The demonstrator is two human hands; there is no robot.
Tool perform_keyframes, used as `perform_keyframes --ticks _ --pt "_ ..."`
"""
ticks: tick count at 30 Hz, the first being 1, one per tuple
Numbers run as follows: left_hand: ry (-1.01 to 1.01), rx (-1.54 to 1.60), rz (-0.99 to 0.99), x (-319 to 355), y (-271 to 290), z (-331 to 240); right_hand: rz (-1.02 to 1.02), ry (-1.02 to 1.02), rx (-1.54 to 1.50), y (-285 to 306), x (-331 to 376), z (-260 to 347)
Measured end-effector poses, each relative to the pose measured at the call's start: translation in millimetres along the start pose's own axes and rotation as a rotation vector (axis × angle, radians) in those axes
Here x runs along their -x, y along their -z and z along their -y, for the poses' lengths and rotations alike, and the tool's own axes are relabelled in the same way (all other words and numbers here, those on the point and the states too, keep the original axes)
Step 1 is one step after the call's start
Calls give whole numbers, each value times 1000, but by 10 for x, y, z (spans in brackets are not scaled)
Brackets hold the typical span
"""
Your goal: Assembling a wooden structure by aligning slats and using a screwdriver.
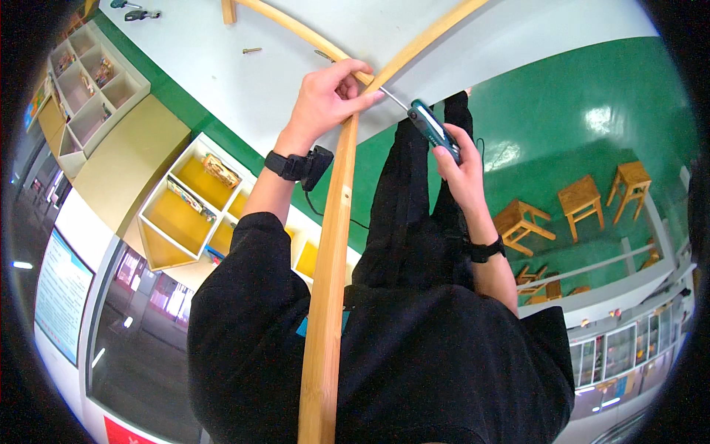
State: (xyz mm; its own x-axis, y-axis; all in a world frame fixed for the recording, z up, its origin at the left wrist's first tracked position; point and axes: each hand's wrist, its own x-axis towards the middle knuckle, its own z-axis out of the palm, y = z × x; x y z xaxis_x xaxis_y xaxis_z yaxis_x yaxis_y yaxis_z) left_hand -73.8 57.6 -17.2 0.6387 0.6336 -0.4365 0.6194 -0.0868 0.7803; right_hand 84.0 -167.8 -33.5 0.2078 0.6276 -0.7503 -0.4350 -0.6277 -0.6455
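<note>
A wooden frame of pale, slim bars [333, 244] meets at a joint over the edge of the white table [281, 89]. One long bar runs from the joint down toward my body, while two others spread away across the table. My left hand [325, 100] is closed round the joint, thumb and fingers on the wood. In my right hand [462, 169] is a dark green and white electric screwdriver [435, 132]. Its thin shaft points up and left, reaching the joint beside my left thumb; the tip's exact seat is hidden.
A loose screw [252, 51] lies on the table, with a small dark metal piece [323, 55] near the frame. Hand tools [142, 15] sit at the far left. Shelf units [185, 214] stand left; several wooden stools [579, 203] stand on the green floor to the right.
</note>
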Motion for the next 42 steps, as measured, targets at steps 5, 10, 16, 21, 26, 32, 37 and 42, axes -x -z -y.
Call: perform_keyframes --ticks 5,10,16,21,26,32,37,42 --pt "-17 14 -5 70 -184 -13 3 34 14 114 100 -159" --pt "-56 21 -21 136 -335 -80 -35 133 161 232 182 -241" --pt "-1 20 -34 179 -387 -85 -59 200 290 231 180 -209" --pt "-183 -192 -123 175 -419 -73 -89 278 462 229 132 -242" --pt "-255 -208 -211 193 -488 -28 -114 380 499 234 64 -290" --pt "-248 -264 -220 223 -486 -34 -111 414 501 243 21 -290" --pt "-293 -270 -242 231 -468 0 -38 190 184 209 -26 -389" --pt "-307 -261 -212 224 -464 -14 372 -278 -558 297 -124 -445"
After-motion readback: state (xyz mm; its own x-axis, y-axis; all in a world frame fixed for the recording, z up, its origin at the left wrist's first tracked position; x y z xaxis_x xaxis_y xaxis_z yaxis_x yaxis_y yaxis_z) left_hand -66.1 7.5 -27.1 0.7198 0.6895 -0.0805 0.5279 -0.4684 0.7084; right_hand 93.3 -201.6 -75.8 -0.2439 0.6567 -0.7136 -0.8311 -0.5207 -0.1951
